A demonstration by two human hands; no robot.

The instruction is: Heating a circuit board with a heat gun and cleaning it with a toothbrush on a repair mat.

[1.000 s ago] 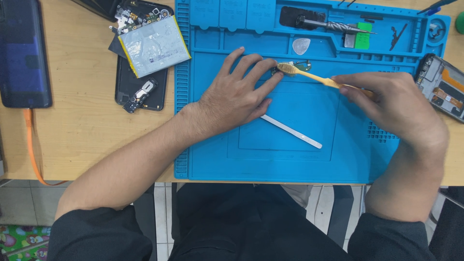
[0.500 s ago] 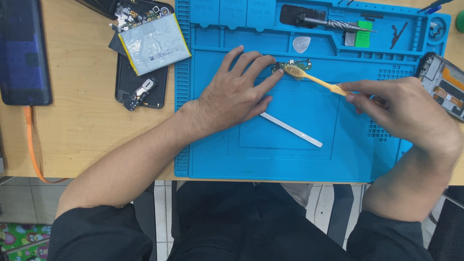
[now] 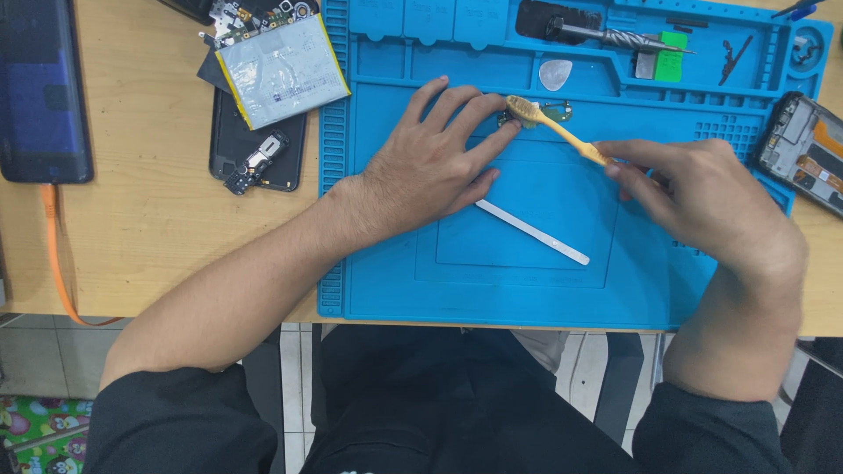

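Fingers of the left hand (image 3: 435, 167) lie spread and flat on the blue work mat (image 3: 527, 290), the tips of the longest ones pressing beside a small green circuit board (image 3: 546, 111) in the upper middle of the frame. Fingers of the right hand (image 3: 702, 197), at centre right, are pinched narrow around the handle of a yellow brush (image 3: 558, 130), whose bristle head rests on that small board.

By size, the wooden table (image 3: 149, 219) comes first, filling the left of the frame and showing again at the right edge. On it lies the blue work mat, which takes up the middle and right, with moulded trays along its top edge. A dark phone with a lit screen (image 3: 42, 88) sits at the far left, an orange cable (image 3: 54, 254) running down from it. An opened phone body (image 3: 259, 149) lies in the upper left, with a silver battery pack (image 3: 281, 70) edged in yellow resting partly over it. Another opened phone frame (image 3: 808, 154) lies at the right edge, overlapping the mat's corner. A screwdriver with a dark handle (image 3: 597, 31) sits in the top tray. A thin white strip (image 3: 533, 233) lies diagonally on the mat, just below the left hand. A small grey pick (image 3: 555, 75) lies above the board.
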